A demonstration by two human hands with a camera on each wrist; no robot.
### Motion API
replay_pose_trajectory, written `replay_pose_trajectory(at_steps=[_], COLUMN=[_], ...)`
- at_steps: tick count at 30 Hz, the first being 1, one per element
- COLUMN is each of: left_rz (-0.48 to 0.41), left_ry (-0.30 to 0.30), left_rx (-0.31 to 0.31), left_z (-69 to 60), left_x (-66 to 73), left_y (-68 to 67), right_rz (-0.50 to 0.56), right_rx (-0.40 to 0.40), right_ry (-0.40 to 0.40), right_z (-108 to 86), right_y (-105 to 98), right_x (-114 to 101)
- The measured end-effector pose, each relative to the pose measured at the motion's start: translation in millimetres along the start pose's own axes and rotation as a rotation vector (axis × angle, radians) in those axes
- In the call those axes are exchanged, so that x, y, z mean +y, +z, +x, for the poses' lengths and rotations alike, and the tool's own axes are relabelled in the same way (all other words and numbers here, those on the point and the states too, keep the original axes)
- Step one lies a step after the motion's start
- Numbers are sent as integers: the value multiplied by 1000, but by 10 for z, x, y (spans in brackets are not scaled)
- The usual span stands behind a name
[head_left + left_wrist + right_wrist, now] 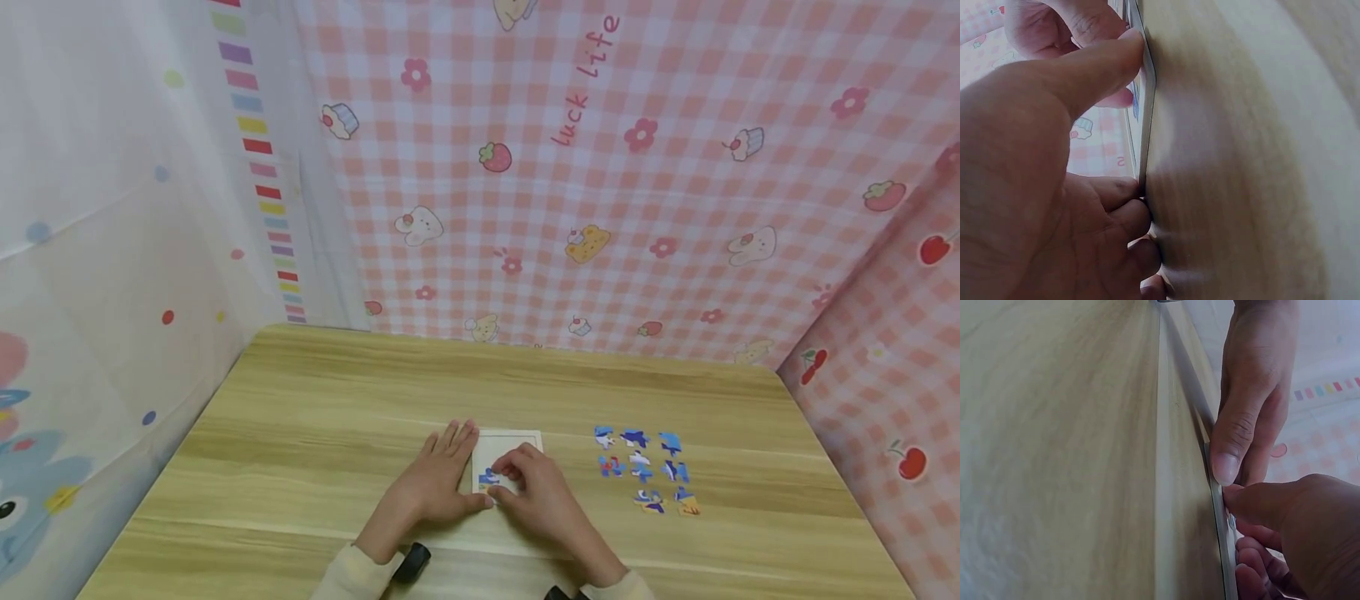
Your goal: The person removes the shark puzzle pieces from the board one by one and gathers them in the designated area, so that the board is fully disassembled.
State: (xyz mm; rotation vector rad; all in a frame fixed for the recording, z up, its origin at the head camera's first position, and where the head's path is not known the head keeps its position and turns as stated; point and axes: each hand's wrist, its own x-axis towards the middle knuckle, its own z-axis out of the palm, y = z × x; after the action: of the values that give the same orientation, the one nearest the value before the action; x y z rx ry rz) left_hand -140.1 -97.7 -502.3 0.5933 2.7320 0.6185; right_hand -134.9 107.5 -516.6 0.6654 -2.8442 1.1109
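A small white puzzle board lies on the table in front of me, with a blue and yellow puzzle piece at its lower left corner. Along the board's left side rests my left hand, its fingers extended on the table. In the left wrist view, the left thumb touches the board's near edge. My right hand is over the board, its thumb and curled fingers pinching at the puzzle piece. From the right wrist, the right thumb sits close to the left thumb, and the piece is mostly hidden.
Several loose blue puzzle pieces lie in rough rows to the right of the board. The wooden table meets a pink checked curtain behind and patterned cloth on both sides.
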Motion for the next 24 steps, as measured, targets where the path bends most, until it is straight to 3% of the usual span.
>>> replay_pose_trajectory(at_steps=[13, 24], left_rz=[17, 22], left_ry=[-5, -10], left_rx=[12, 20], left_z=[2, 8], left_x=[18, 10], left_y=[-21, -1], right_rz=[-44, 59], right_rx=[24, 68], right_ry=[13, 11], right_z=[-4, -49], right_y=[34, 93], right_x=[-11, -42])
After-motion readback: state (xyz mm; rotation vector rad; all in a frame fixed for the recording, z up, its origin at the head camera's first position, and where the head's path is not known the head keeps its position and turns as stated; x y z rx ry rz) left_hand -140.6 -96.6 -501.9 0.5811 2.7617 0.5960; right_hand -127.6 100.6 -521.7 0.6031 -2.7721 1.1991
